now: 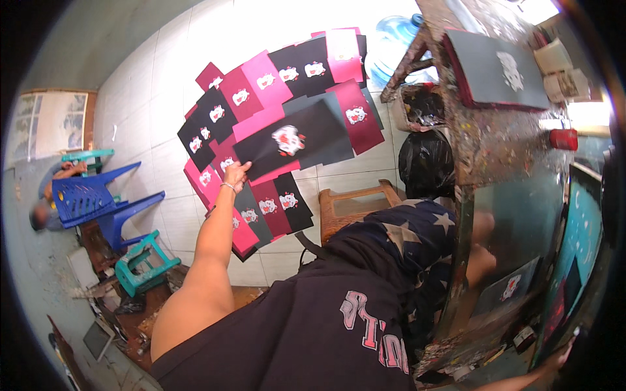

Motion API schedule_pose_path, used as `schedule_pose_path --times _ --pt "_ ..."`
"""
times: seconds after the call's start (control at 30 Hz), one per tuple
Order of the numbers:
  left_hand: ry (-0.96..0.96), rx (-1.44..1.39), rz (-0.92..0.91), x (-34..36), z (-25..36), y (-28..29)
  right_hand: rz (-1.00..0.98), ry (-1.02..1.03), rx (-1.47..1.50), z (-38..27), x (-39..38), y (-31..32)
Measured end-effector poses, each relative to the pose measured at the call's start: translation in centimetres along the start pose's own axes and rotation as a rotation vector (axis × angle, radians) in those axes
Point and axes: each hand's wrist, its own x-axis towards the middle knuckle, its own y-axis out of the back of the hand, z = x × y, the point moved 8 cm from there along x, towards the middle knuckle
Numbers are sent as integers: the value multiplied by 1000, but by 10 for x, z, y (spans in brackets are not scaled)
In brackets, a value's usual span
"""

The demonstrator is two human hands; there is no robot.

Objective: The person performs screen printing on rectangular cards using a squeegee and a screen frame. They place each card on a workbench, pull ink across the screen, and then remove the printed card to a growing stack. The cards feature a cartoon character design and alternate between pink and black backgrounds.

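My left hand stretches out over the floor and pinches the near corner of a black printed sheet. A white cartoon figure with red details shows on the sheet, slightly smeared by motion. Beneath it, overlapping pink, maroon, grey and black sheets with similar prints lie spread on the tiles. At the lower right edge, my right hand is closed beside the lower end of a tilted turquoise printing screen. A small pale tip shows at its fingers, but what it grips is unclear.
A paint-stained table at the right bears a stack of dark printed sheets and a red container. Below it are a black bag and a wooden stool. Another person is by a blue chair.
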Motion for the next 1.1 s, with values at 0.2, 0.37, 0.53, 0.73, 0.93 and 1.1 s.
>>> schedule_pose_path --times 0.2,0.37,0.53,0.73,0.93,1.1 --pt "169 -657 656 68 -127 118 -26 -89 -53 -12 -37 -4" --pt "171 -309 856 95 -171 181 -67 -144 -88 -5 -58 -18" --pt "172 1269 605 124 -197 169 -137 -155 -273 13 -66 -31" --pt "874 447 435 70 -275 120 -143 -167 -295 22 -83 -22" --pt "357 362 896 25 -183 -3 -327 -303 -56 -69 -80 -45" --pt "-772 96 9 -131 96 -274 -52 355 39 53 -48 -33"
